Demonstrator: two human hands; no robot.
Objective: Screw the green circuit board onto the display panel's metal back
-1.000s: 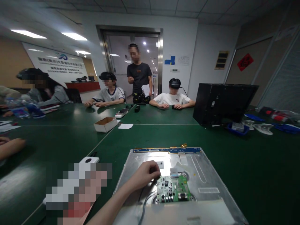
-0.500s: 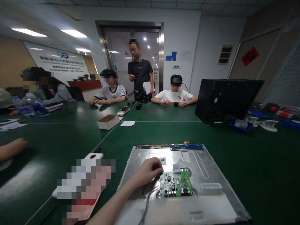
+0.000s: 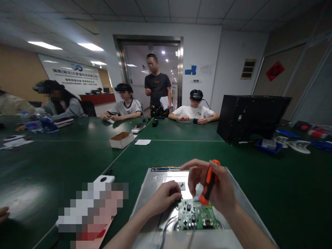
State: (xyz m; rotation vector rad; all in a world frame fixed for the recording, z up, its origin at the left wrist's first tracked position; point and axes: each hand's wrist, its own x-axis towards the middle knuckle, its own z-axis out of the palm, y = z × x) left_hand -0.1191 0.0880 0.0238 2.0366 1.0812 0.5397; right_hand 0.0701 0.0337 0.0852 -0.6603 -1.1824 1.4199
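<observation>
A green circuit board (image 3: pixel 198 214) lies on the silver back of a flat display panel (image 3: pixel 145 197), with a thin blue strip board (image 3: pixel 166 169) along its far edge. My left hand (image 3: pixel 166 196) rests on the panel, its fingers curled together at the board's upper left corner; what they pinch is hidden. Grey wires (image 3: pixel 166 228) run from the board's left side toward me. Above the board, my right hand (image 3: pixel 220 186) grips an orange and black screwdriver (image 3: pixel 209 185) by its handle, held tilted, index finger stretched out. Its shaft I cannot make out.
A black monitor (image 3: pixel 254 117) stands at the back right beside a blue tray (image 3: pixel 269 147). Left of the panel lie a white device (image 3: pixel 103 180) and a pink item, partly blurred out. An open small box (image 3: pixel 121 141) sits further off. Several people are around the table.
My right hand has come into view from the right, carrying the screwdriver over the circuit board. The left hand keeps its place at the board's corner. The view has shifted slightly.
</observation>
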